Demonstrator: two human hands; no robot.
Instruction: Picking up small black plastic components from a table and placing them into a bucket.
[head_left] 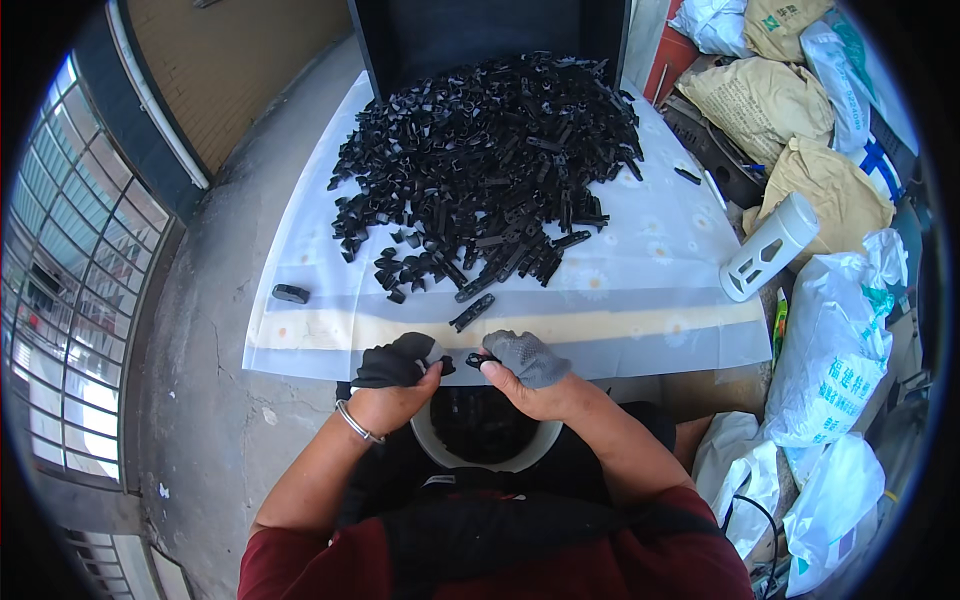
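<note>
Near the front edge of the table, my left hand [398, 372], partly covered by a dark glove, pinches a small black plastic part [446, 364]. A short gap away, my right hand [527, 368], in a grey partial glove, has thumb and fingers closed on another small black plastic part [477, 360]. Just beyond both hands lies a loose long black plastic piece [472, 312]. A large heap of black plastic parts [490, 165] spreads over the far half of the table. Below my hands, a pale bucket [552, 440] holds dark contents that I cannot make out.
A flower-patterned cloth [660, 240] covers the table. Behind the heap stands a black open bin [495, 30]. A white bottle [770, 248] stands at the right edge; a stray black part [290, 293] lies left. Stuffed sacks [830, 350] crowd the right side.
</note>
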